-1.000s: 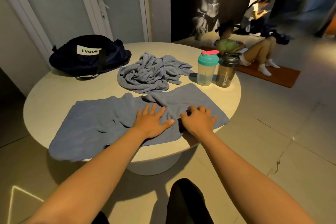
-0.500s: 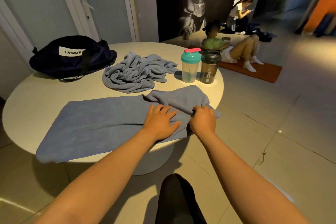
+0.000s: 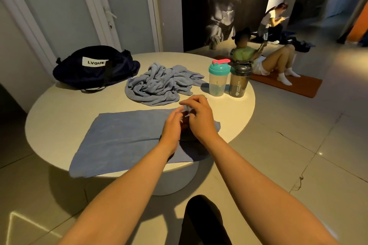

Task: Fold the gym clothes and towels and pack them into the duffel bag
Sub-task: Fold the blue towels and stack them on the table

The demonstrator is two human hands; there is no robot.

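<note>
Head view: the right hand (image 3: 200,118) pinches a raised corner of the flat blue towel (image 3: 123,137) in its fingers. The left hand (image 3: 172,125) has its fingers at that corner, but blur hides whether they grip. The crumpled towel (image 3: 159,85) lies just beyond the fingers, and the duffel bag (image 3: 95,67) sits farther beyond-left on the tabletop (image 3: 59,109).

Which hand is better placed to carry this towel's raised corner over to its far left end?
Right, probably. The right hand pinches the raised corner of the flat towel; whether the left hand beside it holds cloth is unclear.
</note>
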